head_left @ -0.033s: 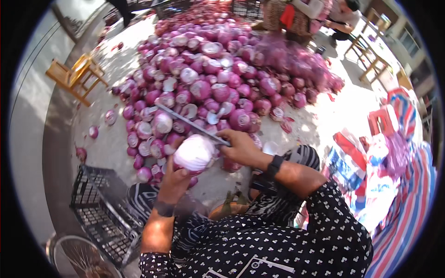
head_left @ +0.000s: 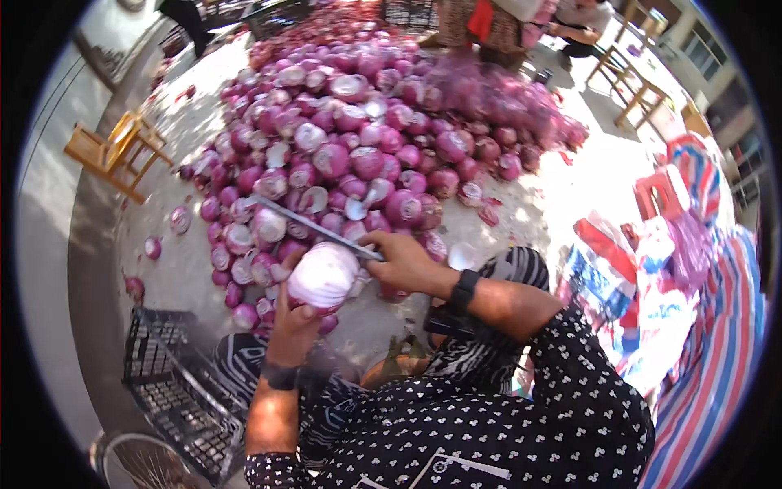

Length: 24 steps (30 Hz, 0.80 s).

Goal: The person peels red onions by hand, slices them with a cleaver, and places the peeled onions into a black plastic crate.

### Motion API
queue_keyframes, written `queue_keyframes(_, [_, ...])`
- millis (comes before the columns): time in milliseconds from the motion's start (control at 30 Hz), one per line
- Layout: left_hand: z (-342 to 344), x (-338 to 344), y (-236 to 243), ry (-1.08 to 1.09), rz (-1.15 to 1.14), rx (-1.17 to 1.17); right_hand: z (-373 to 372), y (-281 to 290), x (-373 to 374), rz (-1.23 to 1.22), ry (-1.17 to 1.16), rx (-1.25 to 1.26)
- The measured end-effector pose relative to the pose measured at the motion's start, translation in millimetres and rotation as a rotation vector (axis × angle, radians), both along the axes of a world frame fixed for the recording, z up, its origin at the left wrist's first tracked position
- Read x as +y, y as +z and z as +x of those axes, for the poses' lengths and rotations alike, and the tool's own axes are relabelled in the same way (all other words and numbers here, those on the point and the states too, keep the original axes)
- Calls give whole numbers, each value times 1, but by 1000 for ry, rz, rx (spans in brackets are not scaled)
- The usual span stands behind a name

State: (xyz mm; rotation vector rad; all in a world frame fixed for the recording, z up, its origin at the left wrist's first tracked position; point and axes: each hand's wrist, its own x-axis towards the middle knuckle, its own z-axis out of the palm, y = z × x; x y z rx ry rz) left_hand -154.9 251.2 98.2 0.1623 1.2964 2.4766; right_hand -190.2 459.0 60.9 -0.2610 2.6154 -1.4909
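Note:
My left hand (head_left: 295,322) is closed around an onion (head_left: 324,275), pale on top with purple skin lower down. A long-bladed knife (head_left: 305,222) is in my right hand (head_left: 406,259), its blade slanting up and left just beyond the onion. From this view I cannot tell whether the blade touches it. Before both hands spreads a large heap of purple onions (head_left: 350,160), many with their ends cut off and white flesh showing.
A black plastic crate (head_left: 177,399) stands at my left, beside a wheel (head_left: 145,460). Wooden chairs (head_left: 122,155) are at far left. Striped sacking (head_left: 725,326) and a red stool (head_left: 660,194) lie on my right. Other people (head_left: 580,33) are at the back.
The whole view has shifted slightly, so the heap and chairs appear further left and a little higher. Both hands keep the same hold on the onion and the knife.

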Motion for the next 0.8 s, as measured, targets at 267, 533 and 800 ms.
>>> queue_keyframes(267, [-3, -35, -36, -84, 57, -40, 1, 4, -18, -50, 46, -185])
queue_keyframes(533, [-31, -39, -44, -174, 196, -41, -11, 3, -26, -182, -29, -10])
queue_keyframes(800, [-47, -39, -39, -240, 271, -3, -14, 21, -30, -235, -125, -116])
